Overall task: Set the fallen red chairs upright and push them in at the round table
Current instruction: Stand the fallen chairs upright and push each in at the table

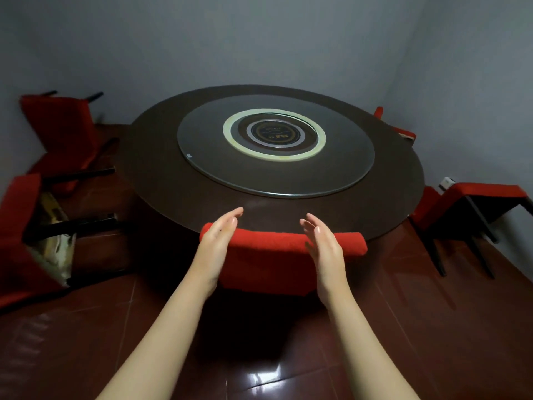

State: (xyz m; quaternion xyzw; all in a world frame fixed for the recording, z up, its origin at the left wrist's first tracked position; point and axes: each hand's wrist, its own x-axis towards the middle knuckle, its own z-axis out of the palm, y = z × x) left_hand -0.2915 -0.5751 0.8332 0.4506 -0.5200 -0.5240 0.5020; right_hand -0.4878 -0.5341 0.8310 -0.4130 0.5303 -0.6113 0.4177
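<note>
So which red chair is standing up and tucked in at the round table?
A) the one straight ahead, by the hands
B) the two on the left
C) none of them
A: the near chair stands with its backrest at the round table rim, between the open left hand and right hand; the near-left chair and far-left chair lie tipped over, black legs sticking out.

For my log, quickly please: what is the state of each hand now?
Left hand: open, fingers straight, holding nothing.
Right hand: open, fingers straight, holding nothing.
</note>
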